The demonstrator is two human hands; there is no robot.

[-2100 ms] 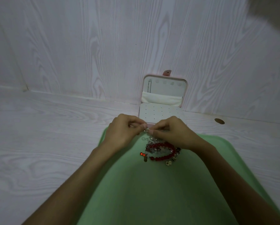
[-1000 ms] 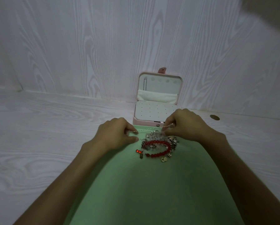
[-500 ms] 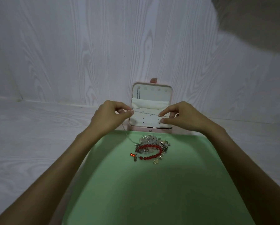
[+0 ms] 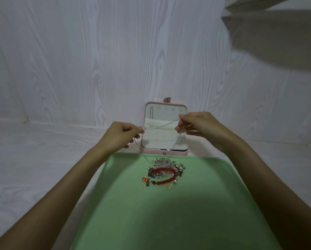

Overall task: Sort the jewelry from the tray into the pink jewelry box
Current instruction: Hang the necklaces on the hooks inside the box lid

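Note:
A thin silver chain [image 4: 161, 125] is stretched in the air in front of the open pink jewelry box [image 4: 163, 152]. My left hand [image 4: 122, 134] pinches its left end at the box's left edge. My right hand [image 4: 196, 124] pinches the other end higher up, at the lid's right side. Loose lengths of chain hang down from both hands toward the pile. The box's lid stands upright against the wall, showing a white pocket and a dotted white panel. A pile of jewelry [image 4: 164, 171] with a red bead bracelet [image 4: 166, 176] lies on the green tray [image 4: 214, 204].
The tray fills the near part of the white wood-grain surface [image 4: 43, 159], and its far edge touches the box. A white wood-grain wall [image 4: 97, 60] rises right behind the box. A dark shadowed area lies at the upper right.
Both hands have lifted the chain from the pile up to the box. The right hand has risen higher than the left, so the chain now slants.

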